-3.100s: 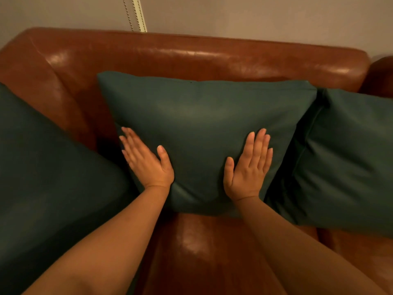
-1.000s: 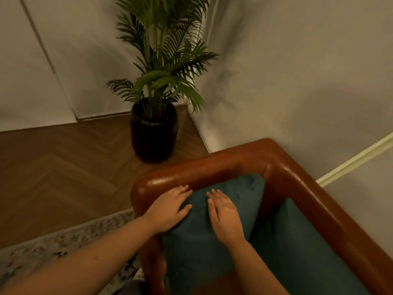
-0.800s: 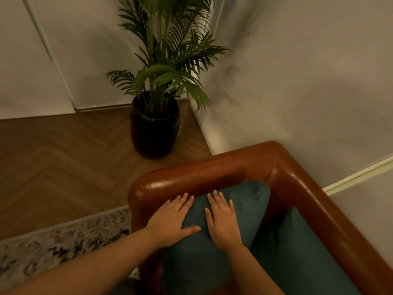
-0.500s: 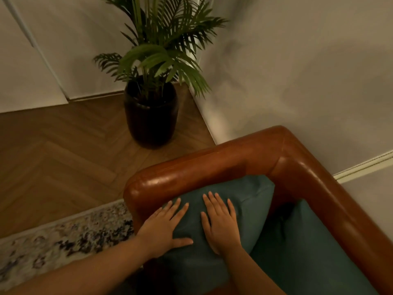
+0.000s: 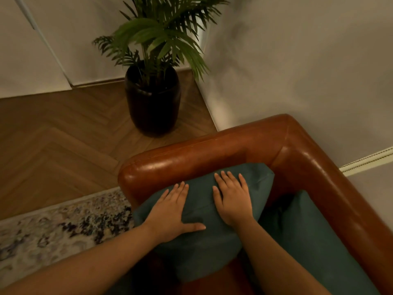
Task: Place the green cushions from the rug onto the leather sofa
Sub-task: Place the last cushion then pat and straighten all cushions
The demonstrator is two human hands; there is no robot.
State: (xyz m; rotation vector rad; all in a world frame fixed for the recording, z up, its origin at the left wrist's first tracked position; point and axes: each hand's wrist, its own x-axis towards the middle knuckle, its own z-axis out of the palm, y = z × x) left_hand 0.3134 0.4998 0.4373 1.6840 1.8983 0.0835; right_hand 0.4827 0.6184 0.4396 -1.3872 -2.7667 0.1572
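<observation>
Pressing down with both palms, I have my left grip and my right grip lying open and flat on the green cushion. The fingers are straight and a little spread, curled round nothing. I judge that is the right hold for this step. The cushion is already on the leather sofa, so it needs settling, not carrying, and open palms push the soft filling down without bunching the cover.

In the head view, the only one I have, the cushion sits at the sofa's end. It is tilted, with its upper edge leaning on the inner side of the armrest and one corner reaching toward the backrest. That lean is why my hands rest side by side, one near each half. The pressure spreads evenly and the armrest props it from behind.

A second green cushion lies just beside it along the backrest, but shadow hides whether the two touch.

The rug runs along the wooden floor past the armrest. Most of it is out of sight, so I cannot tell whether more cushions wait there. The potted plant stands well apart in the corner.
</observation>
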